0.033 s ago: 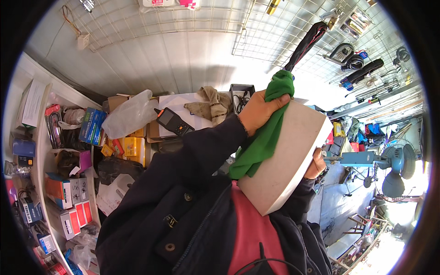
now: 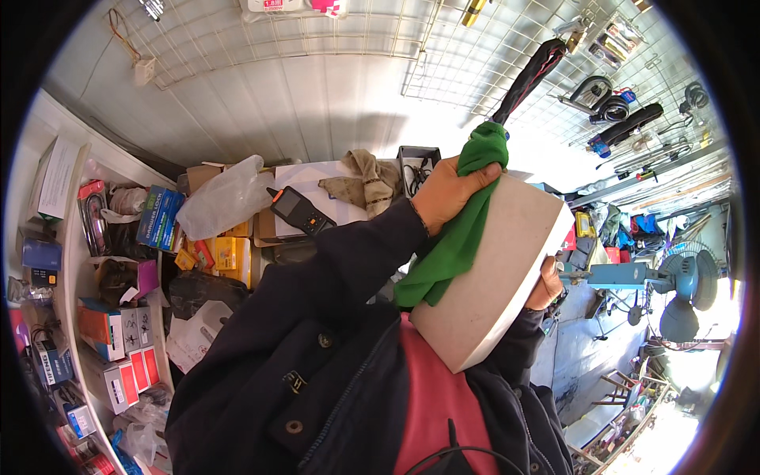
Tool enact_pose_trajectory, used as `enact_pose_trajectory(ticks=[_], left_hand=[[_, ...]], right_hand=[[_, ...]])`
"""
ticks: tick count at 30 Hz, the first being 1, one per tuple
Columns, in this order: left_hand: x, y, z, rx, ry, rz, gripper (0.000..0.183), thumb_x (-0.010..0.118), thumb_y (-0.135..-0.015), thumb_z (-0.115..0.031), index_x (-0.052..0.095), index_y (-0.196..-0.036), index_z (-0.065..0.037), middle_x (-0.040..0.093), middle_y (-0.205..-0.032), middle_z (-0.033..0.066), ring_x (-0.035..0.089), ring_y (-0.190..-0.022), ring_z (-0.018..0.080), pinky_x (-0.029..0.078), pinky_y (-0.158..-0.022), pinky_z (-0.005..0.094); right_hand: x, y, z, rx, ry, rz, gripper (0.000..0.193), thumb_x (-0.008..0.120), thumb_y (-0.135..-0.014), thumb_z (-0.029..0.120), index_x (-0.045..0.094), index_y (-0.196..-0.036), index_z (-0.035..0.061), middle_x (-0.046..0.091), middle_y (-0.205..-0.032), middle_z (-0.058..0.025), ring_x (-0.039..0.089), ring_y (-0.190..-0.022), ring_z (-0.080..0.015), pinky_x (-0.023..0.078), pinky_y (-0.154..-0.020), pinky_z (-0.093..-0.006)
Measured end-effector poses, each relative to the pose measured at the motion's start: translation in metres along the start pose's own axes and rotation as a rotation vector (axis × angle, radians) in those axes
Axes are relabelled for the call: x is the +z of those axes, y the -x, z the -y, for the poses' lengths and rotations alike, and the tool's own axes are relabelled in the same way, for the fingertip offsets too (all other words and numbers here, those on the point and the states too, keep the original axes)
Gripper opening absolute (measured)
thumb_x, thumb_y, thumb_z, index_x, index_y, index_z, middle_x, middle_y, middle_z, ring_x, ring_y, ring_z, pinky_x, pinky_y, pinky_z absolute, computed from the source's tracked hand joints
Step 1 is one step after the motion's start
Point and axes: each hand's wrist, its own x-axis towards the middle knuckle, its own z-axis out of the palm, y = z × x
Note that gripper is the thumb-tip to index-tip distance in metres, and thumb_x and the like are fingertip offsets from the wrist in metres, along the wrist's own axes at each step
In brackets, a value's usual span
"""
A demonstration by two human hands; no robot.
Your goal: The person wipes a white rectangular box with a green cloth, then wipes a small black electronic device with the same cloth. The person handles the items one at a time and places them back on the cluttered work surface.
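Observation:
A long pale box-shaped object (image 2: pixel 497 252) is held up tilted before my chest, its lower end near my pink shirt. My left hand (image 2: pixel 450 191) is closed on a green cloth (image 2: pixel 461 257) near the object's upper end. The cloth bunches above my thumb and hangs down over the object's left side. My right hand (image 2: pixel 545 286) grips the object's right side; its fingers are partly hidden behind it.
A black handheld device (image 2: pixel 299 210) and a crumpled tan cloth (image 2: pixel 366 180) lie on the cluttered bench. Boxed goods fill shelves (image 2: pixel 158 332) at left. A wire grid (image 2: pixel 507 71) hangs ahead with cable locks. A blue fan (image 2: pixel 687 277) stands at right.

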Motion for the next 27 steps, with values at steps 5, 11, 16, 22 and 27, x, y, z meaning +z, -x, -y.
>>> enact_pose_trajectory(ticks=[5,11,16,22,27], left_hand=[[0.013,0.008,0.021,0.466,-0.459,-0.041,0.055,0.07,-0.099,-0.037,0.055,-0.135,0.002,0.07,-0.116,0.0134,0.066,-0.109,0.0223,0.051,-0.098,0.0369],[0.033,0.063,0.03,0.73,-0.998,0.221,0.077,0.057,-0.1,-0.039,0.028,-0.161,-0.003,0.019,-0.167,0.0288,0.007,-0.157,0.048,0.005,-0.125,0.0585],[0.033,0.045,0.013,0.706,-1.032,0.144,0.07,0.05,-0.102,-0.039,0.032,-0.161,-0.005,0.016,-0.168,0.0293,0.003,-0.159,0.0461,-0.001,-0.124,0.0613],[0.006,-0.016,-0.017,0.561,-0.696,0.049,0.056,0.057,-0.104,-0.03,0.042,-0.155,-0.011,0.029,-0.164,0.0273,0.021,-0.154,0.045,0.02,-0.124,0.0501],[0.034,0.032,0.032,0.658,-0.816,0.039,0.058,0.058,-0.104,-0.036,0.044,-0.151,-0.005,0.02,-0.168,0.0246,0.01,-0.158,0.046,0.011,-0.125,0.0567]], right_hand=[[0.018,-0.004,-0.004,0.032,-0.051,-0.123,0.059,0.063,-0.1,0.023,0.044,-0.15,-0.0015,0.061,-0.141,-0.0182,0.063,-0.125,-0.0315,0.049,-0.109,-0.0459],[-0.003,-0.006,0.006,0.054,0.044,-0.063,0.058,0.062,-0.098,0.019,0.045,-0.148,-0.0043,0.059,-0.142,-0.0196,0.061,-0.126,-0.0311,0.048,-0.111,-0.043],[-0.019,-0.007,0.005,-0.121,0.264,-0.102,0.055,0.063,-0.096,0.012,0.046,-0.145,-0.0074,0.062,-0.134,-0.0156,0.062,-0.12,-0.0267,0.047,-0.109,-0.0392],[-0.011,-0.003,-0.004,-0.126,0.316,-0.175,0.044,0.07,-0.091,0.0,0.06,-0.132,-0.0095,0.066,-0.119,-0.0086,0.063,-0.096,-0.0165,0.049,-0.095,-0.03],[-0.02,-0.003,0.0,-0.201,0.337,-0.251,0.042,0.068,-0.093,0.002,0.06,-0.133,-0.01,0.065,-0.126,-0.0114,0.063,-0.112,-0.0215,0.05,-0.103,-0.0348]])
